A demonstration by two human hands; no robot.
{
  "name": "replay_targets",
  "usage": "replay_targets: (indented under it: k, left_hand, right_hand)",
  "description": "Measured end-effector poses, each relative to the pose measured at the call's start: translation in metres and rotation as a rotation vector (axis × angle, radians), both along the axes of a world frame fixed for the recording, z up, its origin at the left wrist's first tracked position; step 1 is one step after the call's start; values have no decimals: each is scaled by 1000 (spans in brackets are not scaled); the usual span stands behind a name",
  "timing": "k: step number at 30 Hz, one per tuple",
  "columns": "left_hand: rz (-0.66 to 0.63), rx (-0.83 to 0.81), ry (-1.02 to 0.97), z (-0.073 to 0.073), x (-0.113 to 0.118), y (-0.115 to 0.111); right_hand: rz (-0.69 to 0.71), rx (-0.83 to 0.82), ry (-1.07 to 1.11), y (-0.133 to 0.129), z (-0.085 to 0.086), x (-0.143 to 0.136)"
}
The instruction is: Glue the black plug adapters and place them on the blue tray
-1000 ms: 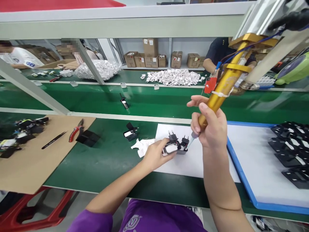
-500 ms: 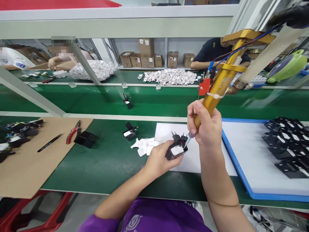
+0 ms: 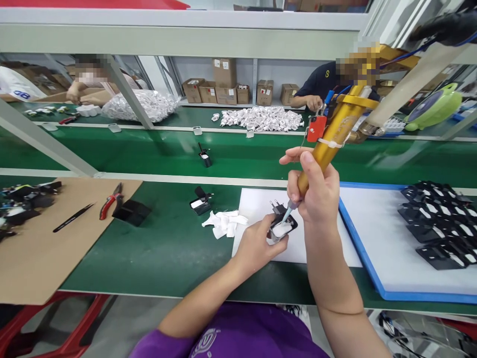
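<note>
My left hand (image 3: 259,242) grips a small black plug housing (image 3: 282,228) with a white piece inside and two metal pins at its far side. Wrapped round a gold-coloured dispenser (image 3: 328,144) is my right hand (image 3: 316,191), its index finger lifted off the barrel. The dispenser's pale nozzle (image 3: 287,214) points down into the housing's opening. Left of my left hand lie white pieces (image 3: 224,223) in a small pile, with another black housing (image 3: 201,205) behind them. A white sheet (image 3: 253,201) is under the work.
On the right, a blue-edged tray (image 3: 363,248) holds several black housings (image 3: 439,223). Pliers (image 3: 111,201), tweezers (image 3: 73,218) and a black part (image 3: 131,212) lie at left. Beyond the green belt (image 3: 160,159), other people sit near a heap of white parts (image 3: 263,118).
The housing in my left hand has moved right and turned, and the nozzle now sits over its far part. My right index finger has lifted outward. The housing on the belt has shifted slightly right.
</note>
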State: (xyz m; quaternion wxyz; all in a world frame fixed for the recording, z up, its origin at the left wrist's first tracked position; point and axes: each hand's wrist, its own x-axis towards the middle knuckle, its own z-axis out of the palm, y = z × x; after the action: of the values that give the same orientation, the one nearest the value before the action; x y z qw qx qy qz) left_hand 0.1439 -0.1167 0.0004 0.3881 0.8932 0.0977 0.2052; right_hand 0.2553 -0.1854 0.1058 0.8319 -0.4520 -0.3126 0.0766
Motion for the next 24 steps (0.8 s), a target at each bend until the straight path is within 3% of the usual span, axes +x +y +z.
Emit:
replay_targets:
  k: [9, 15, 20, 24]
  left_hand:
    - [-14, -34, -158, 4, 9, -10]
    - [-11, 80, -160, -3, 5, -6]
    - [136, 178, -41, -11, 3, 37]
    - [102, -15, 156, -27, 21, 78]
  right_hand:
    - [17, -1, 5, -1, 3, -7]
    - [34, 1, -35, -2, 1, -4]
    - [24, -4, 1, -9, -2, 6]
    - [4, 6, 11, -16, -8, 17]
